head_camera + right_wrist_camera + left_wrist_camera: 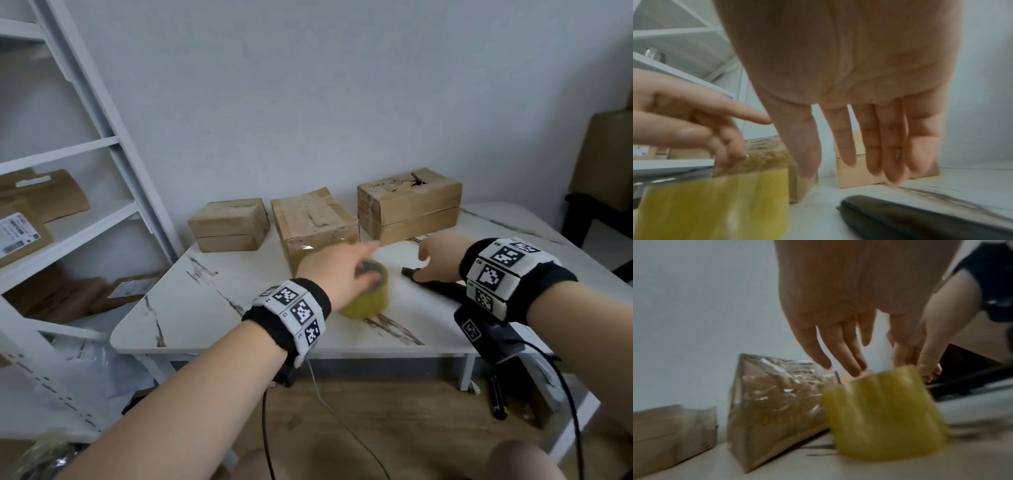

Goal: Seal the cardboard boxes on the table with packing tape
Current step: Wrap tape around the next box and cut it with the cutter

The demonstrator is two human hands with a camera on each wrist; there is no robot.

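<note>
While blurred, L hand (337,270) on tape roll (368,298)

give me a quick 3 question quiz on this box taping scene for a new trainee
1. True or false: the left hand is at the top of the yellow tape roll that stands on the table.
2. How many cardboard boxes stand in the row along the back of the table?
A. two
B. three
C. five
3. Fill in: the right hand hovers with relaxed fingers above a ____ tool lying flat on the table.

Key
1. True. Its fingers reach down onto the roll's top; blur hides how firm the hold is.
2. B: left box, middle box, right box.
3. Black.
</note>
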